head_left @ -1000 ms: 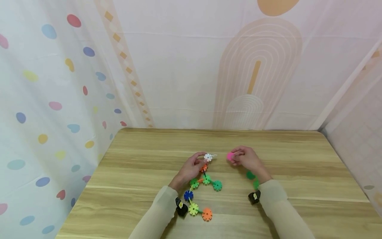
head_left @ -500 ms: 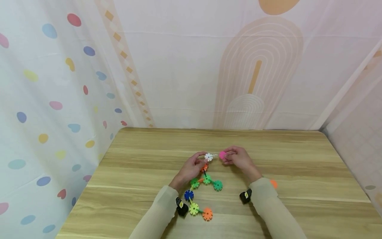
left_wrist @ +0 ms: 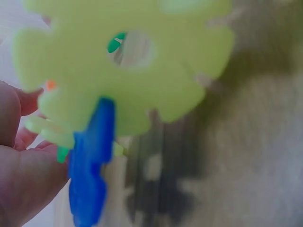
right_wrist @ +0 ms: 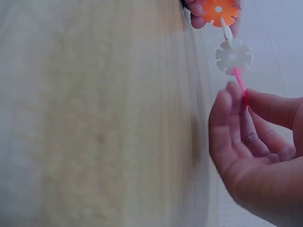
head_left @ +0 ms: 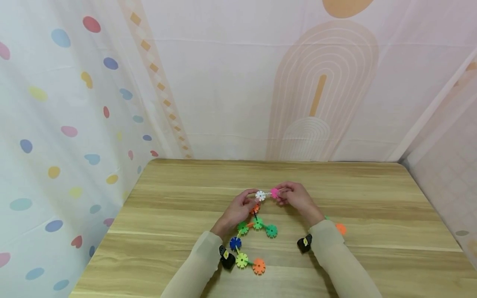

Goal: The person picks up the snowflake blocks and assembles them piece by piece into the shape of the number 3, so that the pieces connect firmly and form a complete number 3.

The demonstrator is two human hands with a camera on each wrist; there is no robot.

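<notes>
A chain of slotted plastic discs (head_left: 258, 224) lies on the wooden table (head_left: 179, 215): green, blue, yellow-green and orange pieces. My left hand (head_left: 250, 198) pinches its far end by the orange disc (right_wrist: 218, 10), just below the white disc (head_left: 260, 195). My right hand (head_left: 283, 195) pinches a pink disc (head_left: 274, 193) whose edge meets the white disc (right_wrist: 234, 56). In the right wrist view the pink disc (right_wrist: 240, 84) shows edge-on between my fingertips (right_wrist: 227, 101). The left wrist view is filled by a blurred yellow-green disc (left_wrist: 128, 71) joined to a blue disc (left_wrist: 90, 175).
A loose orange disc (head_left: 340, 228) lies on the table beside my right sleeve, with a bit of green (head_left: 326, 217) peeping out next to it. Patterned curtains close in the table at the back and on both sides.
My right hand has carried the pink disc leftward until it meets the white disc. The left hand has stayed put. The loose orange disc has come into view by my right sleeve.
</notes>
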